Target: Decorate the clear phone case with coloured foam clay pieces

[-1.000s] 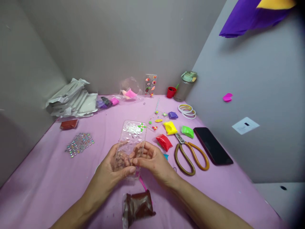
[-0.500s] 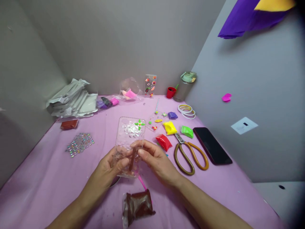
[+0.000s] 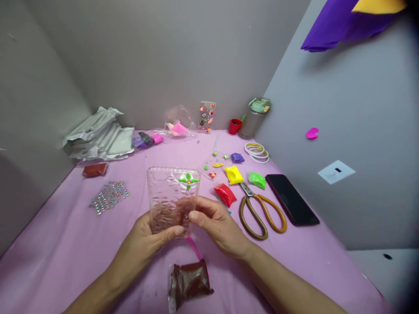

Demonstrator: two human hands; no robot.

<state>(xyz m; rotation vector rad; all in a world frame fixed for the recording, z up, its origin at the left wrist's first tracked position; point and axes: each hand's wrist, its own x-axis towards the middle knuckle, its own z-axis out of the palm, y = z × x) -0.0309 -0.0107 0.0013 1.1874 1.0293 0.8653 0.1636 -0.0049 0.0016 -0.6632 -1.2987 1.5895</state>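
A clear textured phone case (image 3: pixel 170 196) with a small green clay flower (image 3: pixel 188 179) near its top stands tilted up in front of me. My left hand (image 3: pixel 149 237) grips its lower left edge, thumb across the front. My right hand (image 3: pixel 216 226) pinches its lower right edge with closed fingers. Brownish clay shows through the case's lower half. A brown clay packet (image 3: pixel 190 283) lies on the pink table cover (image 3: pixel 65 244) just below my hands, with a pink stick (image 3: pixel 195 248) beside it.
Right of my hands lie a red clay packet (image 3: pixel 225 194), yellow (image 3: pixel 233 175) and green (image 3: pixel 257 180) packets, scissors (image 3: pixel 262 211) and a dark phone (image 3: pixel 291 199). Rhinestone stickers (image 3: pixel 109 197) and grey bags (image 3: pixel 98 137) lie at the left. A bottle (image 3: pixel 255 117) and red cup (image 3: pixel 235 126) stand by the back wall.
The case has been turned and raised more upright toward me, so it looks wider. My right fingers shifted from the case's middle to its lower right edge.
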